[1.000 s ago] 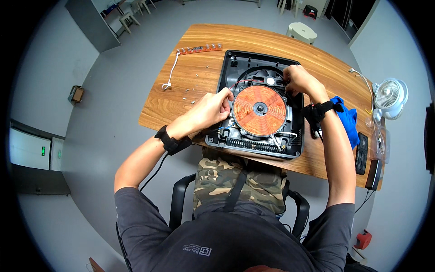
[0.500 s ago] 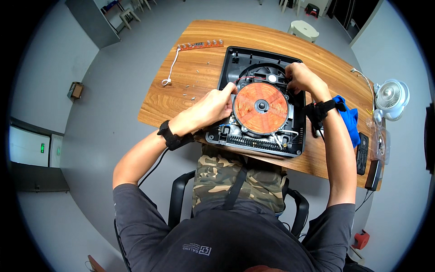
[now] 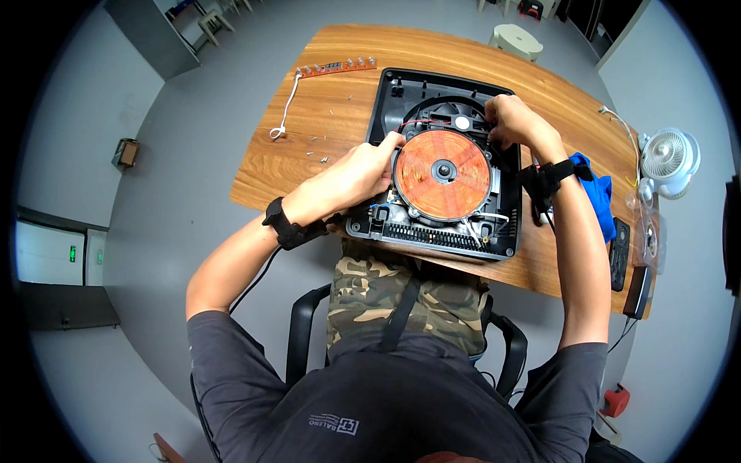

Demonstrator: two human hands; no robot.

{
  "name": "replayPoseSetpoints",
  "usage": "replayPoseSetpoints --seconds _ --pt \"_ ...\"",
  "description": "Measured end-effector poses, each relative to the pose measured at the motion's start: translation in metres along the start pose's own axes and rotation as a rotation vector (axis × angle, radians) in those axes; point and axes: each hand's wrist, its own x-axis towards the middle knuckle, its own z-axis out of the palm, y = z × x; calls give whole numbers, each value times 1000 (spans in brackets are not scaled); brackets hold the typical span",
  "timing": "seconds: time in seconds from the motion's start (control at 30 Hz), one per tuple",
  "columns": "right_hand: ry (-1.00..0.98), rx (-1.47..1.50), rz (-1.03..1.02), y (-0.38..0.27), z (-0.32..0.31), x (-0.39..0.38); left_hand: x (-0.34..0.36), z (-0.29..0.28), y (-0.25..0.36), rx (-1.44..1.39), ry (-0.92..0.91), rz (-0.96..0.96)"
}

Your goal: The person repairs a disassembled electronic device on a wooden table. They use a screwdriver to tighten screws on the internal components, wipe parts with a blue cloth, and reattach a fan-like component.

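Note:
An opened induction cooker's black housing [image 3: 386, 108] lies on the wooden table in front of me. Inside it is a round copper coil [image 3: 432, 197] with a small dark sensor at its centre. My left hand [image 3: 369, 171] is closed at the coil's left rim, thumb and forefinger by the edge; the other fingertips are hidden. Beyond the coil is a black fan [image 3: 440, 110] with red wires. My right hand [image 3: 515, 123] reaches in at the far right, fingers curled down beside the fan. What those fingers hold, if anything, is hidden.
At the table's [image 3: 309, 174] far left lies an orange circuit board strip [image 3: 340, 68] with a white cable. Several small screws [image 3: 316, 158] are scattered nearby. On the right are a blue cloth [image 3: 598, 197], a black phone-like device [image 3: 620, 251] and a white fan [image 3: 668, 163].
The whole view has shifted slightly, so the table and housing appear a little higher. Both hands keep their places beside the coil and fan, with hardly any change in grip.

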Motion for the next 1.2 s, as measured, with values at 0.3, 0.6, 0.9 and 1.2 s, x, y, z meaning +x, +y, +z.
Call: replayPoseSetpoints --seconds 0.3,0.6,0.9,1.2 --pt "-11 90 -16 4 3 2 -5 3 -6 -85 40 -16" --pt "27 108 -44 8 5 4 -8 6 -8 -123 86 -16" --pt "21 100 -53 7 4 5 -7 -8 -9 -18 -43 34" --pt "-14 95 -45 4 4 6 0 -1 -2 138 -45 68"
